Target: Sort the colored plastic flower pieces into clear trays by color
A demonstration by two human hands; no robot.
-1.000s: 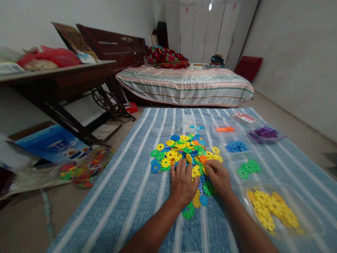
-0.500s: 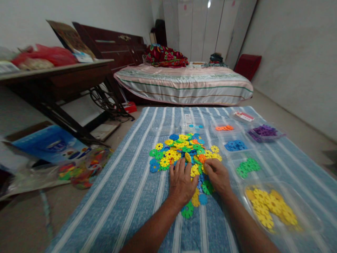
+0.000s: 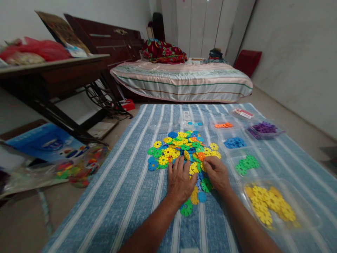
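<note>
Under both hands' fingers [image 3: 181, 162]: discs [image 3: 184, 149].

Dim, even indoor light with a cool grey cast; brightest on the white wardrobe doors [image 3: 200, 28] at the back, where a small glare spot shows near the top edge. Soft, faint shadows under the dark wooden table [image 3: 52, 70]. Strong wide-angle bending at the edges, walls and striped cloth [image 3: 126, 189] splaying outward. Slight smear and softness at the left and lower borders; centre reasonably sharp, colours saturated.
</note>
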